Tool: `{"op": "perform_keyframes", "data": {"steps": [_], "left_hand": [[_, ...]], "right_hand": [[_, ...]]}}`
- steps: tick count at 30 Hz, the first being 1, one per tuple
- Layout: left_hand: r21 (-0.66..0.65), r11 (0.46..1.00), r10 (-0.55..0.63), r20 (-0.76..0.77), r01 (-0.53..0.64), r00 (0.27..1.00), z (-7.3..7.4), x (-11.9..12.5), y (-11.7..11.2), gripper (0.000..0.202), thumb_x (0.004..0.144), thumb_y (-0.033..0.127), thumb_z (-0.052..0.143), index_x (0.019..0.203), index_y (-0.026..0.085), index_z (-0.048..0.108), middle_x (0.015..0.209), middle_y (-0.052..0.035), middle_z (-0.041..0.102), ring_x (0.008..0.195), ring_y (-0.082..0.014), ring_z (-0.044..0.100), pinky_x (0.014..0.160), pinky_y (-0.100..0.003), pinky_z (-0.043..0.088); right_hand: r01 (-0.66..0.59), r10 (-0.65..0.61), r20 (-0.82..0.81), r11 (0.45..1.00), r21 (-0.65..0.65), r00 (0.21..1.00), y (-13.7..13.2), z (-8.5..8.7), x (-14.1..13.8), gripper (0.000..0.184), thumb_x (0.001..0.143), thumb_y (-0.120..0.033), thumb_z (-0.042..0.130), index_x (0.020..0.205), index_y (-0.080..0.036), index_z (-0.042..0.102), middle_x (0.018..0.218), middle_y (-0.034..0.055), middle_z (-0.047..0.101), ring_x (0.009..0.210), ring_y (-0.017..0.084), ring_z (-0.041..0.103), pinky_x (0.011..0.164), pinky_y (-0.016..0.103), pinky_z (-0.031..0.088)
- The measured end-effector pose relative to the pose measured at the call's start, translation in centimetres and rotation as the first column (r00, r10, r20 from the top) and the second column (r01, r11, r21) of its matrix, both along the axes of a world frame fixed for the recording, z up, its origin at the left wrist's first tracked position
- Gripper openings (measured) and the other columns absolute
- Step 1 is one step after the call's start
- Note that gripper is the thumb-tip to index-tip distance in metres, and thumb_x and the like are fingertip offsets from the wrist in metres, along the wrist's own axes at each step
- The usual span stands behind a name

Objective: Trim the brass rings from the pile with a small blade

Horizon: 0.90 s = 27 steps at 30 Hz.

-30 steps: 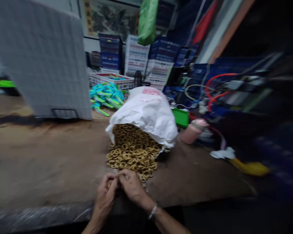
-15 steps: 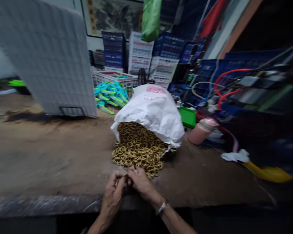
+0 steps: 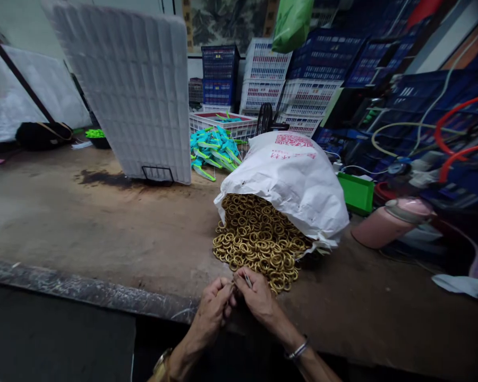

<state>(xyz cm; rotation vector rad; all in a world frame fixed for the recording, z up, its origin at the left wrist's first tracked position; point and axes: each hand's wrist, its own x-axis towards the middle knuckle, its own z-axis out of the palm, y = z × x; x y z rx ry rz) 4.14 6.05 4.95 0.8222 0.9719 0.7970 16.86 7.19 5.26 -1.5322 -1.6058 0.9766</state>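
Observation:
My left hand (image 3: 215,303) and my right hand (image 3: 259,298) meet at the fingertips over the table's front edge. The left one is closed in a pinch on a brass-coloured ring, mostly hidden by the fingers. Between the right thumb and fingers sits a thin metal tool (image 3: 247,279), with only a short grey length showing. Just beyond both hands lies a heap of brass-coloured rings (image 3: 258,246), spilling from the open mouth of a white woven sack (image 3: 290,172) on its side.
A tall white padded panel (image 3: 143,101) stands left on the brown table (image 3: 103,228). Turquoise-and-green clipper-like tools (image 3: 213,148) are piled behind the sack, near a crate (image 3: 245,125). To the right are a green tray (image 3: 356,192), a pink bottle (image 3: 386,223) and orange hoses (image 3: 454,119).
The view has swung left, so everything appears further right. My hands stay together at the fingertips in front of the ring heap, and less of the ring shows in the left fingers.

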Motion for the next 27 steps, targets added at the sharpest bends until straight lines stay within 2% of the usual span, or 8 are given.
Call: {"op": "perform_keyframes", "data": {"steps": [5, 8, 10, 15, 18, 24, 27], "left_hand": [[-0.005, 1.0, 0.021, 0.053, -0.021, 0.998, -0.2, 0.0, -0.3, 0.034, 0.071, 0.051, 0.054, 0.069, 0.018, 0.044, 0.053, 0.0079, 0.042, 0.036, -0.0025, 0.027, 0.033, -0.016, 0.015], [0.008, 0.999, 0.047, 0.037, -0.047, 0.998, -0.2, -0.1, -0.3, 0.035, 0.071, 0.052, 0.053, 0.07, 0.019, 0.044, 0.051, 0.0084, 0.041, 0.035, -0.0027, 0.026, 0.033, -0.016, 0.015], [0.022, 0.998, 0.059, 0.02, -0.06, 0.998, -0.1, -0.1, -0.2, 0.036, 0.071, 0.053, 0.053, 0.067, 0.019, 0.044, 0.049, 0.009, 0.038, 0.034, -0.0027, 0.024, 0.033, -0.016, 0.015], [0.072, 0.993, 0.089, 0.004, -0.089, 0.996, -0.1, 0.0, -0.2, 0.038, 0.068, 0.054, 0.055, 0.066, 0.018, 0.044, 0.053, 0.0073, 0.042, 0.038, -0.0029, 0.028, 0.037, -0.017, 0.02], [0.091, 0.99, 0.109, -0.026, -0.106, 0.994, -0.2, 0.1, -0.3, 0.038, 0.067, 0.055, 0.055, 0.07, 0.018, 0.044, 0.051, 0.0076, 0.043, 0.038, -0.0039, 0.029, 0.038, -0.017, 0.021], [0.179, 0.979, 0.111, -0.079, -0.095, 0.991, 0.0, -0.2, -0.8, 0.036, 0.071, 0.052, 0.054, 0.063, 0.017, 0.045, 0.049, 0.0073, 0.042, 0.038, -0.0035, 0.028, 0.038, -0.017, 0.021], [0.154, 0.985, 0.089, -0.03, -0.083, 0.996, 0.3, -0.5, -1.0, 0.033, 0.073, 0.049, 0.054, 0.066, 0.017, 0.045, 0.051, 0.0071, 0.043, 0.037, -0.0027, 0.028, 0.037, -0.016, 0.02]], "right_hand": [[0.024, -0.024, 0.05, 1.0, 0.009, 0.998, 0.0, -0.1, 0.2, 0.024, 0.083, -0.033, 0.035, 0.072, -0.019, 0.051, 0.063, -0.0014, 0.055, 0.06, 0.012, 0.05, 0.058, 0.022, 0.036], [0.06, -0.068, 0.161, 0.997, 0.051, 0.985, -0.4, -0.1, 0.5, 0.019, 0.082, -0.026, 0.034, 0.088, -0.02, 0.052, 0.078, 0.0023, 0.061, 0.07, 0.014, 0.055, 0.063, 0.023, 0.037], [0.029, -0.038, 0.267, 0.999, 0.038, 0.963, -0.9, -0.2, 0.6, 0.02, 0.08, -0.021, 0.035, 0.092, -0.02, 0.051, 0.078, 0.0028, 0.062, 0.07, 0.015, 0.056, 0.062, 0.023, 0.035], [-0.117, 0.108, 0.544, 0.993, -0.018, 0.832, -2.0, -0.4, 0.3, 0.027, 0.068, -0.008, 0.038, 0.086, -0.021, 0.054, 0.07, 0.0014, 0.062, 0.066, 0.015, 0.055, 0.057, 0.023, 0.027], [-0.155, 0.151, 0.622, 0.987, -0.047, 0.768, -2.2, -0.3, 0.0, 0.029, 0.067, -0.007, 0.038, 0.088, -0.02, 0.053, 0.072, 0.002, 0.063, 0.065, 0.015, 0.055, 0.056, 0.024, 0.025], [-0.057, 0.104, 0.731, 0.994, -0.089, 0.674, -1.5, -0.5, 0.3, 0.027, 0.072, -0.006, 0.039, 0.093, -0.018, 0.052, 0.072, 0.0046, 0.064, 0.065, 0.016, 0.057, 0.054, 0.025, 0.022], [-0.033, 0.073, 0.717, 0.997, -0.07, 0.693, -1.0, -0.6, 0.5, 0.023, 0.073, -0.007, 0.039, 0.089, -0.018, 0.052, 0.068, 0.0041, 0.062, 0.06, 0.015, 0.055, 0.052, 0.025, 0.021]]}}
